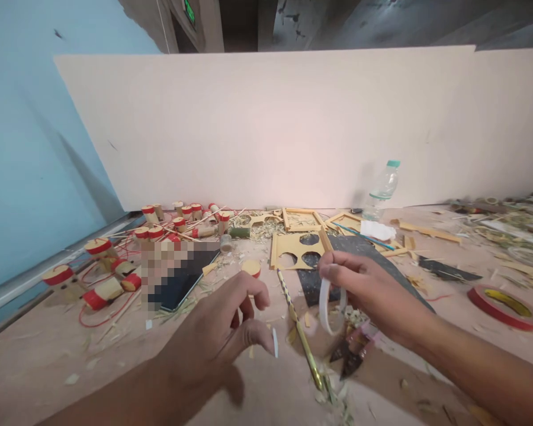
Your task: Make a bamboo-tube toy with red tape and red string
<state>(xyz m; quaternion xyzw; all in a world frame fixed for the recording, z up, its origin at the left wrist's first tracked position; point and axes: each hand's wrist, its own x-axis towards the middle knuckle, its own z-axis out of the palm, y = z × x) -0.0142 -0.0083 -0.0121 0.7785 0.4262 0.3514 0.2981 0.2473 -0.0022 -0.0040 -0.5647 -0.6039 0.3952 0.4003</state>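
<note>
My right hand (353,281) pinches a narrow roll of white tape (324,310) by its upper rim, and the ring hangs upright above the table. To the left, my left hand (231,319) is held with curled fingers apart from the thumb. A small white strip (275,343), which looks like a piece of tape, clings to the thumb tip. Between the hands lies a gold-and-patterned pencil-like stick (299,328). Behind it sits a wooden frame (293,244) with round cut-outs, partly over a black mat (359,251). A dark pointed tool (354,355) rests below the tape roll.
Several red-topped bamboo cylinders (100,247) with red cord crowd the left. Near them lies a phone (186,278), partly pixelated. A round red-edged piece (251,268) is behind my left hand. Red tape (506,306) and a plastic bottle (382,189) are on the right. Shavings litter the table.
</note>
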